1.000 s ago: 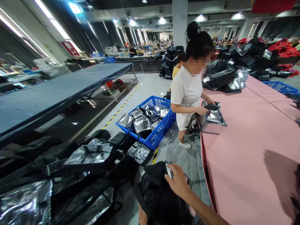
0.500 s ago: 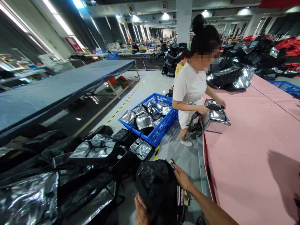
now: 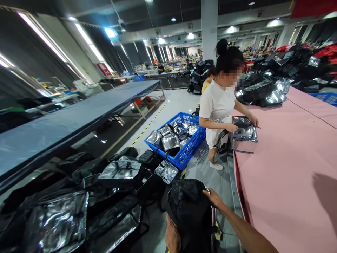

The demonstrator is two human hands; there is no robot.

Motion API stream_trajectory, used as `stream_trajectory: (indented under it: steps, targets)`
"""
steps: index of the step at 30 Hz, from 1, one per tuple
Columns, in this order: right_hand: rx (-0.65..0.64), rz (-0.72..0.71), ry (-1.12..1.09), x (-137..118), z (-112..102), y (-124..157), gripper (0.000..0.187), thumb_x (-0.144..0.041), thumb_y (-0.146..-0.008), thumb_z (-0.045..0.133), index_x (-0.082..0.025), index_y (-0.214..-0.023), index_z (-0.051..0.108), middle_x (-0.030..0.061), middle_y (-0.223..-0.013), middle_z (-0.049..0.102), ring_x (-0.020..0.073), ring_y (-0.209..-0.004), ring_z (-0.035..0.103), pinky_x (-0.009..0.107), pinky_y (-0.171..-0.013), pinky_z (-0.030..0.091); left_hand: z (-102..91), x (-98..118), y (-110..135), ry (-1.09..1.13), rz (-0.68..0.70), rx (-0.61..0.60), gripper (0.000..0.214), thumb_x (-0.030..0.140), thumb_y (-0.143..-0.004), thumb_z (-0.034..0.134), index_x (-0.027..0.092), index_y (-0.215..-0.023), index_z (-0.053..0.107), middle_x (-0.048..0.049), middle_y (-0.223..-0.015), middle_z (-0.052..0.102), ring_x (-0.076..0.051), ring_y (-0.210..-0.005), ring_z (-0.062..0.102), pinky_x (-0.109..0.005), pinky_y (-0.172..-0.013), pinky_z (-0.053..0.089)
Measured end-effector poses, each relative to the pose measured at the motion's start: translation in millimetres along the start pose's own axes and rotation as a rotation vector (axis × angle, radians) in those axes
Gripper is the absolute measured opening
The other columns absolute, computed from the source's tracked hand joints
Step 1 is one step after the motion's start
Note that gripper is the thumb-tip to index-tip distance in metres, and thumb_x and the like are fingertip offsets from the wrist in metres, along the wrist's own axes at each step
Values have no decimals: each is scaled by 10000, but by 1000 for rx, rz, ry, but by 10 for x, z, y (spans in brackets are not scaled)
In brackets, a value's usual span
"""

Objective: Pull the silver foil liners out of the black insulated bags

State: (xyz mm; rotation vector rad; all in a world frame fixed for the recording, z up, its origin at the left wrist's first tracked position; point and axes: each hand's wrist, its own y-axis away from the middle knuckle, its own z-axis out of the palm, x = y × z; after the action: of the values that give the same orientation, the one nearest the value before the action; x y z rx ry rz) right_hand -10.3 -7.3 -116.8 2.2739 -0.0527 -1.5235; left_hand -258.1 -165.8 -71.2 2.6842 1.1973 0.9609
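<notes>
A black backpack (image 3: 191, 214) stands upright in front of me, low in the view, between my two hands. My right hand (image 3: 214, 197) is closed on its upper right edge, where a light strip of lining shows. Lower down, my left hand (image 3: 173, 236) presses around the bag's left side, its fingertips partly hidden. Left of the backpack lie several black bags with silver foil lining (image 3: 60, 221) in a heap on the floor.
A blue plastic crate (image 3: 181, 160) holds several silver-lined bags. Beside a pink-topped table (image 3: 284, 168), a co-worker (image 3: 217, 102) in white handles a foil-lined bag (image 3: 244, 131). A long covered table (image 3: 86, 116) runs along the left; black bags (image 3: 273, 77) are piled far right.
The view has shifted, so the surroundings sit lower and further right. Both my hands keep their hold on the backpack. The co-worker's foil-lined bag now lies flatter on the pink table.
</notes>
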Motion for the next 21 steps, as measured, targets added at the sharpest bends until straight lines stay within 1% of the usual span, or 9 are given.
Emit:
stream_trajectory:
  steps: [3, 6, 9, 11, 12, 14, 16, 19, 21]
  targets:
    - [44, 42, 52, -62, -229, 178, 307, -582, -901, 664, -286, -975, 704, 105, -1026, 836, 376, -1012, 787, 503, -925, 595, -343, 191, 2, 161, 11, 29, 719, 431, -1079, 353, 173, -1726, 530, -196, -1632, 723, -357, -1430, 761, -478, -1168, 637]
    - [141, -18, 128, -315, -466, 268, 319, -576, -982, 596, -273, -1016, 690, 127, -1129, 809, 377, -1126, 753, 502, -1010, 548, -884, 651, 17, 331, 102, 221, 673, 572, -1082, 423, 181, -1554, 701, -184, -1581, 757, -370, -1473, 720, -505, -1275, 561]
    - [227, -148, 277, -840, -644, 412, 388, -556, -1055, 551, -228, -1171, 723, 140, -1221, 782, 344, -1153, 743, 462, -1028, 537, -1411, 1206, 183, 375, 348, 301, 647, 665, -1086, 491, 238, -1490, 761, -131, -1539, 789, -347, -1406, 741, -510, -1265, 562]
    - [248, -251, 331, -1233, -671, 569, 375, -518, -1075, 578, -225, -1242, 741, 126, -1240, 779, 310, -1124, 747, 420, -1003, 543, -1620, 1444, 352, 219, 529, 313, 611, 661, -1091, 528, 276, -1494, 775, -120, -1529, 795, -349, -1428, 722, -544, -1299, 516]
    - [257, -308, 326, -1395, -654, 650, 365, -508, -1077, 601, -237, -1272, 747, 116, -1251, 779, 299, -1122, 748, 407, -999, 544, -1657, 1488, 431, 115, 588, 329, 601, 650, -1095, 540, 283, -1512, 772, -132, -1539, 788, -365, -1467, 695, -586, -1338, 461]
    - [264, -412, 303, -1570, -584, 771, 371, -500, -1080, 628, -264, -1341, 746, 106, -1276, 776, 294, -1149, 745, 400, -1007, 542, -1586, 1415, 544, -64, 615, 366, 620, 629, -1098, 554, 272, -1568, 743, -173, -1593, 751, -410, -1562, 615, -680, -1396, 333]
    - [229, -435, 291, -1508, -507, 801, 376, -514, -1077, 631, -274, -1342, 751, 114, -1272, 781, 311, -1143, 746, 416, -1000, 541, -1357, 1171, 583, -122, 543, 340, 659, 613, -1090, 541, 245, -1610, 710, -192, -1658, 700, -429, -1623, 555, -697, -1410, 304]
    - [63, -302, 278, -1093, -443, 702, 316, -533, -1055, 607, -265, -1100, 769, 124, -1090, 805, 347, -1001, 764, 457, -919, 536, -933, 729, 535, 2, 366, 146, 721, 578, -1096, 422, 204, -1670, 645, -162, -1708, 666, -371, -1646, 558, -574, -1391, 426]
    - [-25, -227, 259, -799, -432, 615, 313, -539, -1035, 588, -275, -936, 723, 119, -932, 792, 374, -898, 760, 489, -858, 520, -750, 527, 470, 91, 276, 65, 787, 589, -1112, 346, 175, -1753, 539, -146, -1783, 590, -337, -1690, 512, -528, -1418, 404]
